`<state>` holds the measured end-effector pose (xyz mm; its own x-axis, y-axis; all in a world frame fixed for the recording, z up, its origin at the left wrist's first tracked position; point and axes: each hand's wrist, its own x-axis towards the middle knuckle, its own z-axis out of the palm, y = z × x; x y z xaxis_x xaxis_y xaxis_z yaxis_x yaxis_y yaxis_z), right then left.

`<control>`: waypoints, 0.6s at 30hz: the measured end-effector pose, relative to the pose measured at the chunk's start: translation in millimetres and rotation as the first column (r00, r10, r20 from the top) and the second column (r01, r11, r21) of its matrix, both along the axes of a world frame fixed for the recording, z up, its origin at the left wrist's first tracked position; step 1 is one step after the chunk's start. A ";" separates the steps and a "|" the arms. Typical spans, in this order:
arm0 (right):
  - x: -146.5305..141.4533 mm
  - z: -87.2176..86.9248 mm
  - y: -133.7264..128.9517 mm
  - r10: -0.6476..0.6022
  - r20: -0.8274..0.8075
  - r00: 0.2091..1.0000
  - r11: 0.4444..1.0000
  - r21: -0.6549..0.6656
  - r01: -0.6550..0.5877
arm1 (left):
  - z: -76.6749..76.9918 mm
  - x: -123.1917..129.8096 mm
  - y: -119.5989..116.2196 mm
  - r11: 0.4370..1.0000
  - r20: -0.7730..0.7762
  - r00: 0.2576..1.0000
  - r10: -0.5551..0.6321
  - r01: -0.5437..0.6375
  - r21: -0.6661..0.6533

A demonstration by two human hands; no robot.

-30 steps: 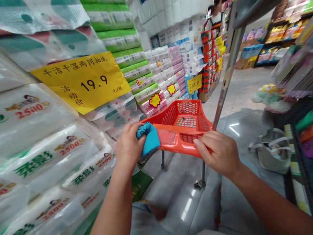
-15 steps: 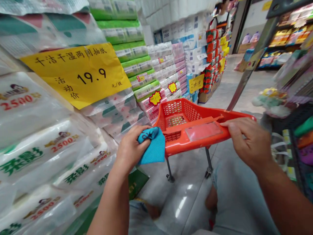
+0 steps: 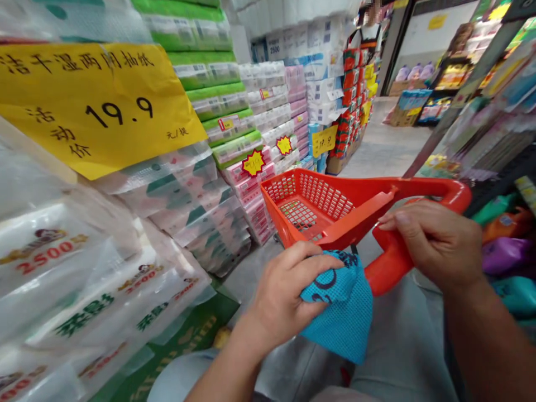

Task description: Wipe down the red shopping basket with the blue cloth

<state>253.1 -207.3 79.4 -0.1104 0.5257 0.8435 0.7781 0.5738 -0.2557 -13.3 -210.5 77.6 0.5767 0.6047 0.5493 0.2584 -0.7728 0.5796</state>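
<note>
One left hand (image 3: 288,296) pinches one blue cloth (image 3: 341,318) between thumb and bent fingers. The cloth hangs in front of one red cart (image 3: 355,220). One right hand (image 3: 444,245) curls its fingers on the cart's handle; I cannot tell if they all press together. Left of the cart are two star tags (image 3: 253,163) and one big yellow sign (image 3: 104,106).
</note>
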 end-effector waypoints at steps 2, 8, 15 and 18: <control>11.6 2.7 -0.1 0.031 0.081 0.996 0.999 -0.029 -0.029 | -1.3 11.0 8.8 0.996 0.001 0.996 -0.085 0.085 -0.007; 24.3 12.2 3.9 0.117 0.107 0.987 0.990 -0.096 -0.107 | -22.4 18.1 59.6 0.994 -0.004 0.997 0.080 -0.081 -0.077; 34.1 13.6 6.8 0.168 0.101 0.980 0.979 -0.132 -0.155 | -25.0 19.8 54.5 0.996 0.044 0.999 -0.032 0.036 -0.082; 50.8 12.3 12.6 0.222 0.107 0.969 0.969 -0.136 -0.207 | -14.7 35.8 32.1 0.985 0.072 0.986 -0.153 0.158 -0.063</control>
